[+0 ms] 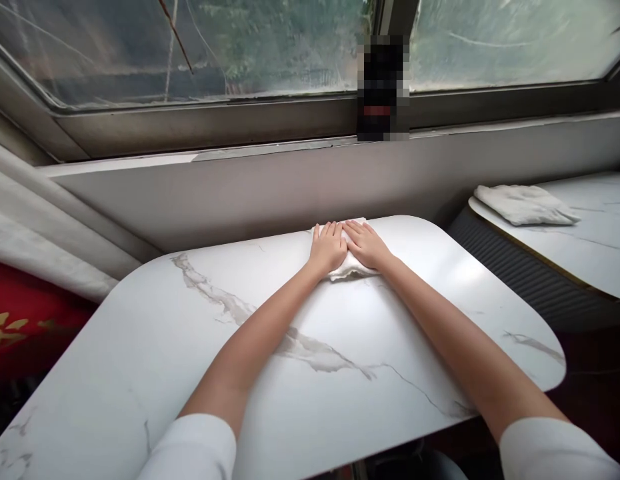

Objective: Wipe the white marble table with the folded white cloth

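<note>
Both hands lie flat, side by side, on a folded white cloth (354, 268) near the far edge of a white marble-patterned table (270, 287). My left hand (329, 248) rests palm down on the cloth's left part, its fingers stretched toward the window. On the right part is my right hand (366, 244), also palm down with fingers extended, angled inward so that it meets the left. The cloth shows between the hands and in front of them; the rest of it is hidden beneath them.
A second white cloth (525, 204) lies on another marble-patterned table (605, 233) at the right. Behind the near table stand a low wall (270, 193) and windows. A pale curtain (45, 233) and red fabric (35, 313) are at the left.
</note>
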`<state>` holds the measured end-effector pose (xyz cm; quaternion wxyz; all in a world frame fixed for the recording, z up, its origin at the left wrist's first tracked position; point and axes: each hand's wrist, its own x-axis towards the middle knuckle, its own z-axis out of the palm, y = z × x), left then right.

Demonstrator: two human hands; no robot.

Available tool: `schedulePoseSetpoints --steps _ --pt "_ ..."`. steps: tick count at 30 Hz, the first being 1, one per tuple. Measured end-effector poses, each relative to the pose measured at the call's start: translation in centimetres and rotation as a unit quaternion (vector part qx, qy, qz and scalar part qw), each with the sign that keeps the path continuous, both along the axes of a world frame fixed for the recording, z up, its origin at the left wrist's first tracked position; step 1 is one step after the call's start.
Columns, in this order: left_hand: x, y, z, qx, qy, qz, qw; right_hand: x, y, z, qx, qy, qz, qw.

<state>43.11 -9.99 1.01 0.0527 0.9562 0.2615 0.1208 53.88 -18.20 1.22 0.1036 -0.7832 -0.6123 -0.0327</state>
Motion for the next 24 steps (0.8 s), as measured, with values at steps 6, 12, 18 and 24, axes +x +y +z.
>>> schedulePoseSetpoints --steps 6,12,18,24 --pt "0.8 0.8 -0.1 0.014 0.003 -0.008 1.000 0.7 0.4 -0.3 0.014 0.006 -0.009 1.000" --pt "-0.1 -1.4 -0.1 0.012 0.013 -0.017 1.000 0.1 -2.0 -0.4 -0.004 -0.007 0.006 1.000" --pt "-3.5 -9.4 -0.2 0.001 0.001 -0.038 0.999 -2.2 -10.5 -0.5 0.006 -0.027 0.055 0.998" --pt "-8.1 -18.1 1.0 -0.073 0.019 -0.151 0.986 -6.0 -21.0 0.1 0.029 -0.036 0.085 0.995"
